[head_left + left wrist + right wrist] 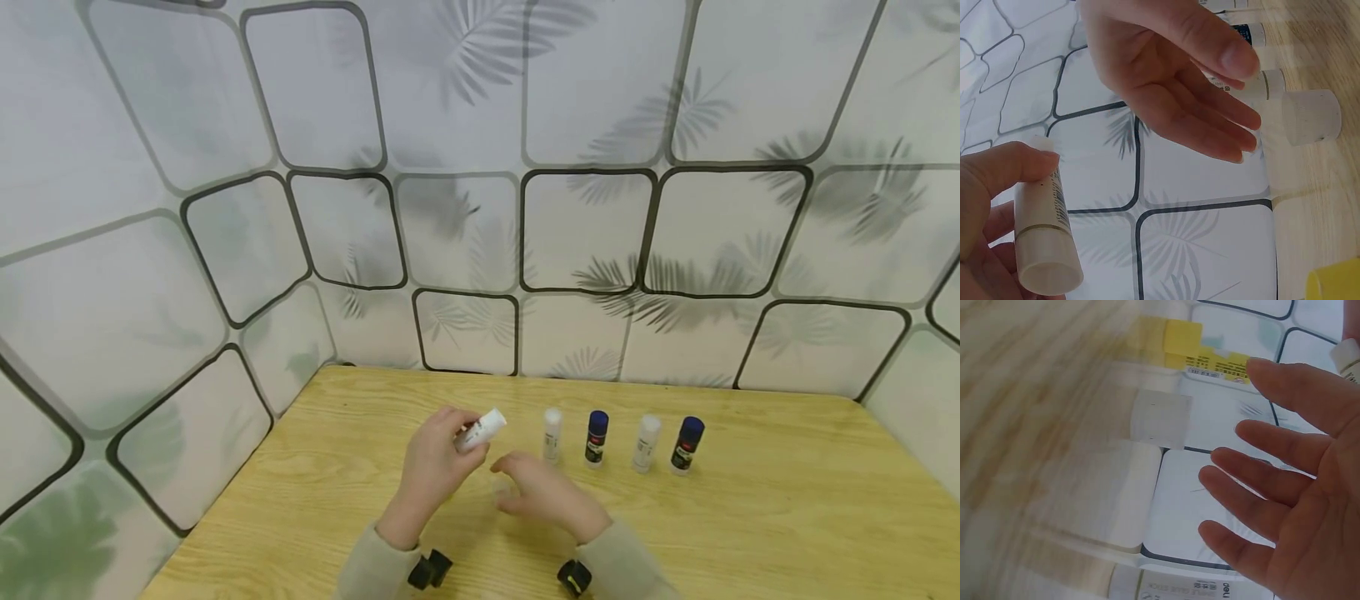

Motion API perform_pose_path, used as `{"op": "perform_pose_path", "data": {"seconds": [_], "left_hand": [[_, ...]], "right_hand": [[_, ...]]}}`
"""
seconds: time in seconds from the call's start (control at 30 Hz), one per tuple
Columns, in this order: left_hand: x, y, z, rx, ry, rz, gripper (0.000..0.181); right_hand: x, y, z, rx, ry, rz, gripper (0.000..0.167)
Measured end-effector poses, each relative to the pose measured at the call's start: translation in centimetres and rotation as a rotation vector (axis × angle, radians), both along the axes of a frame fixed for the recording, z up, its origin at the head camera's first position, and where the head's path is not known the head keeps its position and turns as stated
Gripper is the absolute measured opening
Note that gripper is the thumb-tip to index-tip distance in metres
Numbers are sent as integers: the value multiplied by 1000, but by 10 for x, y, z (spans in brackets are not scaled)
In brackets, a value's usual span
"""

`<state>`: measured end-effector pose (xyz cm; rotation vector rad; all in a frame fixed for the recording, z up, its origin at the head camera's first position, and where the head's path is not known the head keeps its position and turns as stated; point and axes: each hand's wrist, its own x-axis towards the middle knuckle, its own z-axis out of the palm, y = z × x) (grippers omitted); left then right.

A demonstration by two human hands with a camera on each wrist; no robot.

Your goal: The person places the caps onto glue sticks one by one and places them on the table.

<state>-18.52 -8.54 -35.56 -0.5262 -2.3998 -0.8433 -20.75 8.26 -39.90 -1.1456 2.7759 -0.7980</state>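
My left hand [435, 460] grips a white glue stick [482, 430], tilted and held above the table. In the left wrist view, the thumb presses along the side of this glue stick [1047, 231], with its translucent end toward the camera. My right hand [543, 490] holds nothing; its fingers are spread and relaxed in the right wrist view. Just beyond those fingertips, a small translucent cap [1161, 419] stands on the table, apart from the hand. The same cap [1313, 117] shows in the left wrist view.
Right of the hands, a row stands upright: a white glue stick [552, 435], a blue-capped dark one [596, 437], another white one [646, 443] and another blue-capped one [686, 446]. A yellow object [1183, 337] with a barcode stands near the cap. Patterned cloth [465, 233] surrounds the wooden table [787, 500].
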Motion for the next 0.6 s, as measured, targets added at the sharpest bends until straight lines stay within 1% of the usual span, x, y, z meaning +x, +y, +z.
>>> {"op": "perform_pose_path", "data": {"seconds": [0.2, 0.3, 0.43, 0.5, 0.6], "left_hand": [[0, 1, -1, -16, 12, 3, 22], [-1, 1, -1, -20, 16, 2, 23], [-1, 1, -2, -31, 10, 2, 23], [-1, 1, -2, -35, 6, 2, 23], [-1, 1, -2, -39, 0, 0, 24]], "right_hand": [[-1, -2, -6, 48, -47, -4, 40], [-1, -4, -8, 91, -38, 9, 39], [0, -4, -11, 128, -3, 19, 37], [0, -5, -11, 136, -2, 20, 37], [1, -5, -10, 144, -26, 16, 37]]}}
